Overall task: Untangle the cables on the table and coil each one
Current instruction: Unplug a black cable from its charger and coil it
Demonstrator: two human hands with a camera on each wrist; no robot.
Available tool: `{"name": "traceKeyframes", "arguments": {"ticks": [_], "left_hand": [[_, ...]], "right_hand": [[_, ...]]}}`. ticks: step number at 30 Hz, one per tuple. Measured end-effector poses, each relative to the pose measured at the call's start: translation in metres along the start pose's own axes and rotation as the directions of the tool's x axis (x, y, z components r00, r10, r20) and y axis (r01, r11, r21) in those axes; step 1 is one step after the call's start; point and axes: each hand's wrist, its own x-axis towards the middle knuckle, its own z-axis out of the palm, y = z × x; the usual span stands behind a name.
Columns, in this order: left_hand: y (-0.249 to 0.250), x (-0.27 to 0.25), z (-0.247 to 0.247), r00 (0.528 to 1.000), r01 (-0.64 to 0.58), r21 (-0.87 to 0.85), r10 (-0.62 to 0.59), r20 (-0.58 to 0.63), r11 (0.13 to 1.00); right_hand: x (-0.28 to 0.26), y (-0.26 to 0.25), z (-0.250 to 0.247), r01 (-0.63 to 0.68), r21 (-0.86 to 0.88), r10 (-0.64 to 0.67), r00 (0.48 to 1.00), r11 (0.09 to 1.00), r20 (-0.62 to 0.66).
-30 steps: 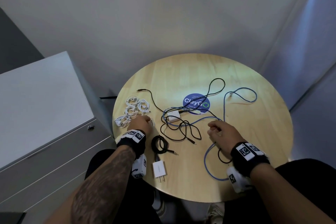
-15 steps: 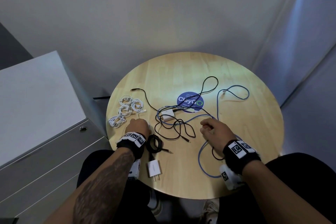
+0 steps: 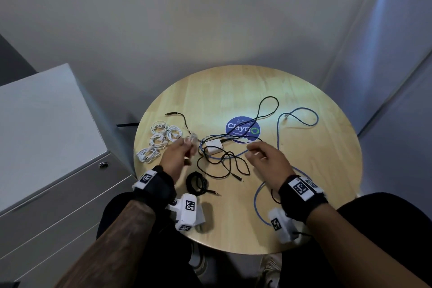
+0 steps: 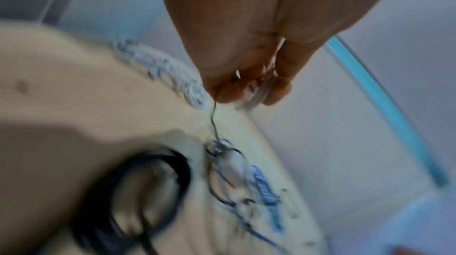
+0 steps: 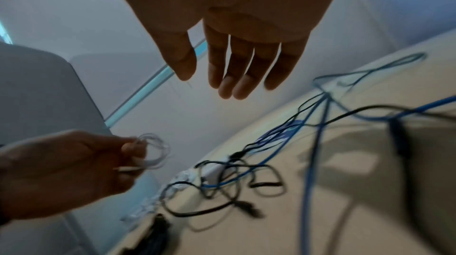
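The left hand (image 3: 178, 156) is raised above the tabletop (image 3: 304, 194), its grip pinched on a small white coil (image 5: 154, 151), thumb and fingers curled round the loops; the left wrist view is blurred but shows the same pinch. The right hand (image 3: 268, 161) hovers over the tangle (image 3: 224, 156) with its grip apart, fingers (image 5: 237, 76) nearly straight and holding nothing. The tangle lies mid-tabletop: a black cable (image 3: 268, 105) and a blue cable (image 3: 301, 117) cross each other over a white adapter (image 3: 214, 148) and a round blue sticker (image 3: 243, 127), with the blue cable looping toward the near edge by the right wrist. Four white coils (image 3: 159, 140) sit at the left edge, and a black coil (image 3: 197, 184) lies near the left wrist
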Motion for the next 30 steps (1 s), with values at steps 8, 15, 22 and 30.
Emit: {"name": "traceKeyframes", "arguments": {"ticks": [8, 15, 22, 30], "left_hand": [[-0.010, -0.027, 0.041, 0.879, 0.339, -0.390, -0.141, 0.455, 0.856], [-0.032, -0.025, 0.043, 0.949, 0.057, -0.156, -0.005, 0.316, 0.986], [-0.032, -0.026, 0.039, 0.963, -0.014, -0.012, 0.017, 0.268, 1.000], [-0.034, -0.026, 0.040, 0.947, -0.001, 0.073, -0.023, 0.320, 0.997]], "right_hand": [[-0.001, -0.011, 0.044, -0.319, 0.391, 0.211, 0.932, 0.863, 0.294], [0.003, -0.002, 0.036, -0.273, 0.325, 0.218, 0.956, 0.906, 0.194], [0.000, 0.002, 0.034, -0.301, 0.423, 0.231, 0.950, 0.855, 0.209], [0.000, -0.003, 0.028, -0.321, 0.545, 0.218, 0.944, 0.774, 0.247]]}}
